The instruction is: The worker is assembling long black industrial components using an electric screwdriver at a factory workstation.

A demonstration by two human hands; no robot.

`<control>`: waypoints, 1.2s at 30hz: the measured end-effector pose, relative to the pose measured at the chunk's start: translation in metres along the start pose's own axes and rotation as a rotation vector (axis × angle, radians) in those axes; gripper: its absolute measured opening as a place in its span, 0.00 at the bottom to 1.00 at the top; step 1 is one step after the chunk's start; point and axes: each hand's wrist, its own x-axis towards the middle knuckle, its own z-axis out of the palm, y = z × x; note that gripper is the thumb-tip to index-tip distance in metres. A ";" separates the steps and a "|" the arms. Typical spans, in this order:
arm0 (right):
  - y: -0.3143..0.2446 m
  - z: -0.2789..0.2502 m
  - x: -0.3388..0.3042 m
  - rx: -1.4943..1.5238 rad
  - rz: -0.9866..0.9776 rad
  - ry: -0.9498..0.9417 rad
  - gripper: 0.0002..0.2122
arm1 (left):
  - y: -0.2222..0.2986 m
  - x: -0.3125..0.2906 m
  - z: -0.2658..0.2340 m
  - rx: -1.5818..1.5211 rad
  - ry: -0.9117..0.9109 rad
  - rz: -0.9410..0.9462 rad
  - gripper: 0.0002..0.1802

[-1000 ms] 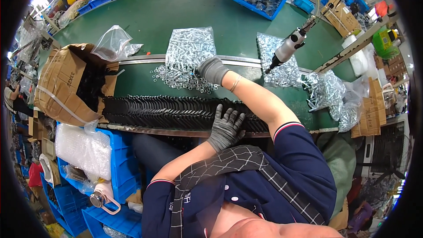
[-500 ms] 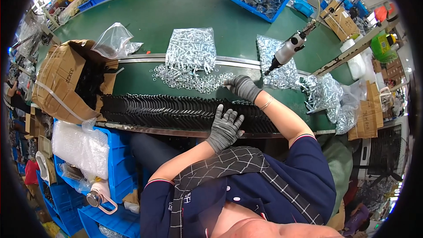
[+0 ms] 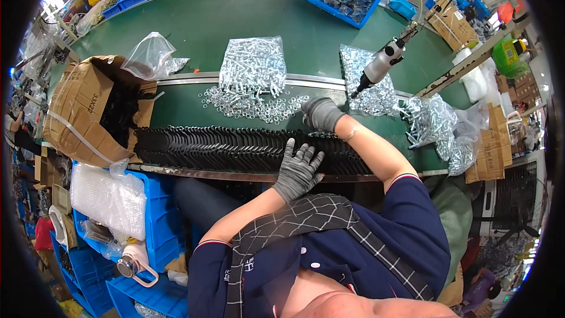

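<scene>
A long row of black curved parts (image 3: 218,147), packed closely side by side, runs along the near edge of the green workbench. My left hand (image 3: 298,171), in a grey striped glove, lies on the near side of this row with its fingers stretched out and apart. Over the row's far edge is my right hand (image 3: 322,115), gloved alike, its fingers curled down and closed; whatever they hold is hidden. Just left of it, small shiny ring-like washers (image 3: 273,111) are spread on the bench. Behind them lies a clear bag of silvery bolts (image 3: 252,62).
At the left end stands an open cardboard box (image 3: 79,106) holding black parts. A powered screwdriver (image 3: 381,65) hangs above another hardware bag (image 3: 376,97) on the right. Loose bolts spill from a bag (image 3: 432,123) farther right. A blue bin (image 3: 362,20) sits at the back.
My right hand has drawn slightly back from the washers toward the row, its fingers now curled downward. My left hand stays on the row. The whole view has shifted a little.
</scene>
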 end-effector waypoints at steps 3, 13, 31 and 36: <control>-0.018 -0.003 -0.034 0.196 -0.061 0.175 0.09 | 0.001 -0.001 0.000 -0.003 0.006 0.005 0.35; -0.025 0.036 -0.054 0.004 -0.287 0.518 0.08 | -0.002 0.000 0.004 -0.047 0.085 0.027 0.35; -0.048 0.020 -0.053 -0.122 -0.068 0.314 0.17 | -0.002 0.000 0.003 -0.047 0.075 0.029 0.34; -0.041 0.034 -0.055 -0.134 -0.098 0.418 0.16 | -0.001 0.001 0.002 -0.005 0.119 0.047 0.34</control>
